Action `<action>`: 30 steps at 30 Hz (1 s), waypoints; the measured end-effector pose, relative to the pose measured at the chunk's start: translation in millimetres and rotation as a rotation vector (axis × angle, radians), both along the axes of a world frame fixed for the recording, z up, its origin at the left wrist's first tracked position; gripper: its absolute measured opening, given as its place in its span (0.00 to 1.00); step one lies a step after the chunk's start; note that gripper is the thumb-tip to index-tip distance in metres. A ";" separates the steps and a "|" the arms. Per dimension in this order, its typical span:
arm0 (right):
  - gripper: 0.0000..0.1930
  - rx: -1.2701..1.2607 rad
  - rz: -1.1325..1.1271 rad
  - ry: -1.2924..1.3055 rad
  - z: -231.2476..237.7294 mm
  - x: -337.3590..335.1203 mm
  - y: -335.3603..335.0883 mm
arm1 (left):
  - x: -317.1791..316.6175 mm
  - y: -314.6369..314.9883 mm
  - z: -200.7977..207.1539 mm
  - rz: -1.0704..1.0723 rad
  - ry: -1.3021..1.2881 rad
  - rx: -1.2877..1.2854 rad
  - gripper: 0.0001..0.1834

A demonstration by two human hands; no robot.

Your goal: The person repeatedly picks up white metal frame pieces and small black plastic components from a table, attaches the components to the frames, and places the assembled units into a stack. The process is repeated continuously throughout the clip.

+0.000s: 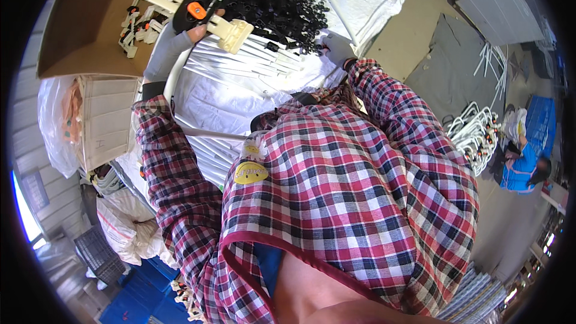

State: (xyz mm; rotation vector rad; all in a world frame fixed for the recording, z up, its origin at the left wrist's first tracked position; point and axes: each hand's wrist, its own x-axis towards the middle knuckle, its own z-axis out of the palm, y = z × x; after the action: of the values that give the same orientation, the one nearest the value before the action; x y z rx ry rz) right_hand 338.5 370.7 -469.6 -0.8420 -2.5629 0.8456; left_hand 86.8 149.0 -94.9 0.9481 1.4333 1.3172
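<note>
My left hand, in a grey glove with bare fingertips, is closed around a cream plastic bracket that has a black part and an orange button. Beside this hand runs a bent white tube, which curves up past the bracket. My right hand, also gloved in grey, is at the near right edge of a heap of small black plastic pieces. Its fingers look curled together, and what they hold is too small to make out. Another white tube slants down close to that hand.
Left of the heap, a cardboard box holds several cream brackets. White tubes lie on a white sheet before me. Bent white frames stand on the right, near a person in blue. A wooden crate is at left.
</note>
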 end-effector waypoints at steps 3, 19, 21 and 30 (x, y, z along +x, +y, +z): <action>0.05 -0.117 -0.061 0.127 6.6 -12.5 6.6 | -7.2 -2.3 -5.0 -0.023 -0.121 0.004 0.46; 0.14 0.516 0.534 0.763 323.6 -128.0 -37.1 | -32.4 -22.2 -25.3 -0.077 0.135 -0.020 0.46; 0.14 0.506 0.569 0.774 316.7 -125.9 -38.1 | -21.7 -22.5 -19.7 -0.082 0.050 0.011 0.44; 0.12 0.491 0.597 0.778 306.8 -122.4 -29.5 | -43.4 -21.6 -40.6 -0.131 0.044 -0.041 0.47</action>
State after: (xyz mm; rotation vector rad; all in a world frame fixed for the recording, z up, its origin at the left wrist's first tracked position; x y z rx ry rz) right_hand 216.1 341.2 -162.8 0.3675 -2.1235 0.4854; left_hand 43.5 127.5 -135.4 1.0319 1.4018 1.1733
